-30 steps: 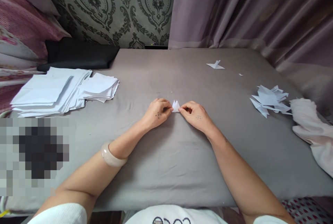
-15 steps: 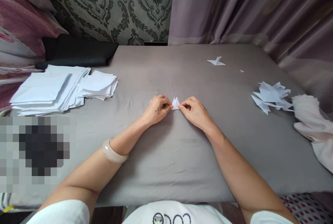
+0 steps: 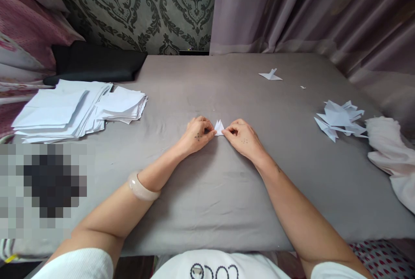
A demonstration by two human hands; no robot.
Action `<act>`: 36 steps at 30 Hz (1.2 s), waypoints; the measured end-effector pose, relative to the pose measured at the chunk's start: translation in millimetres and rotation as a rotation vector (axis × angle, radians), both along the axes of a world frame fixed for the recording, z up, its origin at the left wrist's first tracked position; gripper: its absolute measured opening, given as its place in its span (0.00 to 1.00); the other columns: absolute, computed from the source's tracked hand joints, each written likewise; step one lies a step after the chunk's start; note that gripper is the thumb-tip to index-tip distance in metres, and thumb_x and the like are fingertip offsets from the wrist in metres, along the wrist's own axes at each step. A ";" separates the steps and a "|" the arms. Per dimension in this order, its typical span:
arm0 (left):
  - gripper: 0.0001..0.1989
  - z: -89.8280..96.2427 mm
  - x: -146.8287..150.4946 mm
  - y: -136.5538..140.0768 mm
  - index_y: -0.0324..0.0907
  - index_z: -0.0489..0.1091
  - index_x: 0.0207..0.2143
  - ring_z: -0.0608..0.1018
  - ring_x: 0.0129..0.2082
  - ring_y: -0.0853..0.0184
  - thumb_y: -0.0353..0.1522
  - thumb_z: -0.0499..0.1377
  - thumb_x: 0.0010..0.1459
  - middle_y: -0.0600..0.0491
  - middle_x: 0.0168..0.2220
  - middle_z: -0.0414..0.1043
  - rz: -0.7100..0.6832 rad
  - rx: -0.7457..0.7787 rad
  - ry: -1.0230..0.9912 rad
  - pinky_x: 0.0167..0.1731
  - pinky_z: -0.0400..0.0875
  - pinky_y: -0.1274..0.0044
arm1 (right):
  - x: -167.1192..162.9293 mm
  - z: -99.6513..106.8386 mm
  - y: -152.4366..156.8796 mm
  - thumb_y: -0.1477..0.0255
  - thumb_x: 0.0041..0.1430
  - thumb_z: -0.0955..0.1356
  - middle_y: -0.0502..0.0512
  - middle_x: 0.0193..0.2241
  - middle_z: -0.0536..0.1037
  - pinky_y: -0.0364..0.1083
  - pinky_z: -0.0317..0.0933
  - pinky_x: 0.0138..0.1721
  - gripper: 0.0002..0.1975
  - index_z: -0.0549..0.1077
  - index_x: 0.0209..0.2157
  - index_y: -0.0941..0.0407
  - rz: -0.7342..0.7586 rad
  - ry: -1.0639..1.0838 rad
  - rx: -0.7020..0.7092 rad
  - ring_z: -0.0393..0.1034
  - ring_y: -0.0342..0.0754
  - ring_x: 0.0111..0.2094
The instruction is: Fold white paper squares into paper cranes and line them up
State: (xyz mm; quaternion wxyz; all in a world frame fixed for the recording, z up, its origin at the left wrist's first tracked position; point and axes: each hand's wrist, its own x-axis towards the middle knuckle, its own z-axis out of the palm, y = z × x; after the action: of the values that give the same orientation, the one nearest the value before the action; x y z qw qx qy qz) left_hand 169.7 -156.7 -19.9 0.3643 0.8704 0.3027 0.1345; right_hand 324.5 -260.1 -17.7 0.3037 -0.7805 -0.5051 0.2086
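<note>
Between my two hands is a small folded white paper piece [image 3: 219,128] with two narrow points standing up. My left hand [image 3: 199,134] pinches its left side between thumb and fingers. On the opposite side, my right hand [image 3: 241,137] pinches the right corner the same way. Both hands are low over the grey cloth, near the middle of the table. The outer edges of the paper are hidden under my fingertips.
Stacks of white paper sheets [image 3: 52,108] and smaller squares [image 3: 121,101] lie at the left, before a folded black cloth [image 3: 97,62]. One folded paper bird [image 3: 271,75] sits at the back. A pile of folded papers [image 3: 340,117] is at the right, beside pale fabric [image 3: 387,140].
Almost nothing differs. Both hands keep their pinch on the folded paper in the same place, and the view has shifted very slightly.
</note>
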 end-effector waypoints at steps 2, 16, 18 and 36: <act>0.08 0.1 0.1 -0.1 0.40 0.72 0.29 0.70 0.41 0.61 0.34 0.57 0.57 0.48 0.39 0.70 -0.003 0.007 0.010 0.43 0.64 0.68 | -0.6 -0.4 0.1 0.65 0.55 0.67 0.51 0.36 0.73 0.45 0.59 0.35 0.10 0.76 0.25 0.54 -0.011 -0.011 -0.008 0.67 0.42 0.30; 0.05 7.5 5.2 -7.4 0.40 0.71 0.27 0.68 0.43 0.61 0.32 0.59 0.54 0.49 0.40 0.70 0.068 0.026 0.078 0.47 0.62 0.67 | -7.1 0.0 0.1 0.66 0.58 0.65 0.50 0.37 0.72 0.44 0.58 0.34 0.11 0.72 0.25 0.55 -0.025 -0.101 -0.053 0.67 0.42 0.30; 0.05 6.3 6.1 -8.1 0.40 0.71 0.27 0.68 0.43 0.60 0.31 0.60 0.54 0.49 0.40 0.70 0.091 0.038 0.079 0.47 0.62 0.67 | -7.9 0.0 -0.4 0.66 0.58 0.65 0.50 0.37 0.72 0.44 0.58 0.34 0.11 0.72 0.25 0.55 -0.027 -0.116 -0.051 0.67 0.42 0.30; 0.08 1.1 -2.5 -16.7 0.42 0.69 0.38 0.66 0.42 0.62 0.28 0.50 0.63 0.50 0.42 0.69 -0.044 0.355 0.064 0.40 0.59 0.71 | -9.7 3.3 -6.6 0.69 0.61 0.65 0.51 0.38 0.72 0.43 0.56 0.33 0.04 0.70 0.34 0.53 0.038 -0.194 0.008 0.67 0.43 0.31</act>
State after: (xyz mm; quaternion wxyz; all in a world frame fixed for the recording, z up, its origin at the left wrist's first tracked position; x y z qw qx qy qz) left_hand 167.2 -173.4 -18.8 0.1979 0.9313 0.2666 0.1498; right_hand 314.8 -266.8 -14.3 0.2525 -0.7860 -0.5478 0.1357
